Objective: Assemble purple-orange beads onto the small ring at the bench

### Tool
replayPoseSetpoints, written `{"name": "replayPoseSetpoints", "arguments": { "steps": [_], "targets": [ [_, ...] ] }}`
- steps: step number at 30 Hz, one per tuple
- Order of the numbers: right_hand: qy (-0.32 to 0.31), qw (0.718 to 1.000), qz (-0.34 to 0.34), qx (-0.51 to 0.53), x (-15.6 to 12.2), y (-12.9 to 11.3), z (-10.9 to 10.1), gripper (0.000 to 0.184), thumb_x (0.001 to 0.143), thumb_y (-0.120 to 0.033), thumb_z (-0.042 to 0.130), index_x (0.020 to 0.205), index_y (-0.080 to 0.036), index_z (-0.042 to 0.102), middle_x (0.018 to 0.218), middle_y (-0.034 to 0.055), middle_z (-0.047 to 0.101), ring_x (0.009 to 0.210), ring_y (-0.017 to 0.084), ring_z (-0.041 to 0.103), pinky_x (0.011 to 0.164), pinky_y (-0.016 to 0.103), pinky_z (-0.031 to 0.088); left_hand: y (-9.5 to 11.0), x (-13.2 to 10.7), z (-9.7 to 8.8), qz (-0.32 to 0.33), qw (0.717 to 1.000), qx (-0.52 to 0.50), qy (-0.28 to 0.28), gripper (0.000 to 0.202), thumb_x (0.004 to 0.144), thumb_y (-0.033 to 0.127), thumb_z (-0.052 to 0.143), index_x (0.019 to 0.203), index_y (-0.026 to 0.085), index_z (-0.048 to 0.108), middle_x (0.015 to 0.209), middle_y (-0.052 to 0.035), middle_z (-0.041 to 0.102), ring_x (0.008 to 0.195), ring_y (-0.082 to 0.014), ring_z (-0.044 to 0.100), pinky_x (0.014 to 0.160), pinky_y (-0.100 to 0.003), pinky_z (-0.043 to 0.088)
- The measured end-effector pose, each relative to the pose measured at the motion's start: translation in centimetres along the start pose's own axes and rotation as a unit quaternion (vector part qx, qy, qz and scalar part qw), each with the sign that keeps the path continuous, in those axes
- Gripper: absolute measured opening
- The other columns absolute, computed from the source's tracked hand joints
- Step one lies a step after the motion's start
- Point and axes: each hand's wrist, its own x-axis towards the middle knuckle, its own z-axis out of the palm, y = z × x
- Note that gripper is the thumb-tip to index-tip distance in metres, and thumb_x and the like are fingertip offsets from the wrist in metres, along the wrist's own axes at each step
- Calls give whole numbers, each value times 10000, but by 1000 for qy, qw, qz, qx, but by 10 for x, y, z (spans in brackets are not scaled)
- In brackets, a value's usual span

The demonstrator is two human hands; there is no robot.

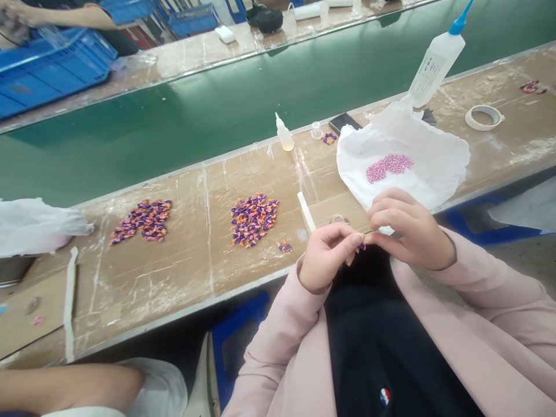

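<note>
My left hand (328, 255) and my right hand (406, 229) meet at the bench's near edge, fingers pinched together. Between them is a small purple piece (362, 247), held by the left fingertips, and a thin tan stick gripped by the right hand. Just beyond lies white paper (434, 156) carrying a patch of tiny pink beads (388, 166). A pile of purple-and-orange pieces (253, 219) lies left of my hands, with one loose piece (284, 247) nearer. A white strip (306, 211) lies between pile and hands.
A second purple-and-orange pile (143, 220) lies further left. A small glue bottle (284, 134), a large squeeze bottle (436, 61) and a tape roll (483, 117) stand along the green conveyor belt (195, 116). Blue crates (47, 69) sit beyond. Another person's arm (69, 385) shows at bottom left.
</note>
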Motion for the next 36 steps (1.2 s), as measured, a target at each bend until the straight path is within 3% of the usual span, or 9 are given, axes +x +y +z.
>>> {"name": "replayPoseSetpoints", "arguments": {
  "steps": [5, 10, 17, 21, 28, 32, 36],
  "targets": [
    [19, 999, -10, -24, 2, -2, 4, 106, 908, -189, 638, 885, -188, 535, 801, 68, 631, 818, 212, 529, 744, 380, 495, -2, 2, 4, -12, 999, -25, 26, 316, 821, 442, 753, 731, 153, 661, 511, 48, 510, 419, -45, 398, 430, -198, 313],
    [55, 998, -5, -25, 3, -5, 14, 70, 889, -109, 601, 899, -177, 590, 789, 69, 654, 780, 203, 559, 708, 363, 516, -9, 1, 11, -24, 992, -91, 80, 352, 803, 482, 758, 741, 164, 619, 468, 91, 380, 388, -23, 264, 399, -180, 223],
    [73, 996, 20, -45, 2, -10, 20, 170, 821, -49, 585, 864, -212, 607, 754, 34, 689, 711, 186, 600, 664, 330, 538, -10, -1, 13, 57, 986, 46, 148, 339, 833, 505, 716, 781, 172, 687, 659, -13, 617, 570, -106, 532, 511, -230, 417],
    [81, 990, 1, -118, 0, -11, 24, 190, 813, -23, 567, 841, -211, 582, 712, 30, 674, 685, 187, 604, 652, 321, 531, -11, -1, 14, 82, 977, 92, 172, 319, 832, 484, 721, 762, 174, 698, 653, -17, 622, 601, -124, 560, 539, -243, 435],
    [42, 993, -35, -101, -1, -3, 23, 166, 868, -48, 541, 858, -213, 535, 711, 24, 654, 666, 170, 573, 639, 300, 527, -4, -2, 12, -36, 989, -75, 122, 360, 765, 493, 782, 751, 153, 667, 518, 62, 432, 416, -28, 281, 413, -192, 228],
    [19, 991, -79, -109, -2, 3, 20, 149, 889, -68, 520, 920, -211, 547, 758, 36, 675, 691, 169, 588, 667, 306, 551, 2, -2, 9, -75, 987, -109, 87, 383, 732, 481, 812, 718, 142, 633, 518, 69, 406, 410, -15, 251, 411, -186, 181],
    [-1, 985, -125, -114, -4, 5, 17, 130, 920, -102, 494, 951, -208, 563, 818, 48, 710, 790, 190, 648, 688, 321, 559, -1, -3, 6, -75, 992, -84, 60, 381, 763, 490, 782, 714, 156, 606, 504, 76, 399, 407, -25, 260, 418, -193, 196]
  ]
}}
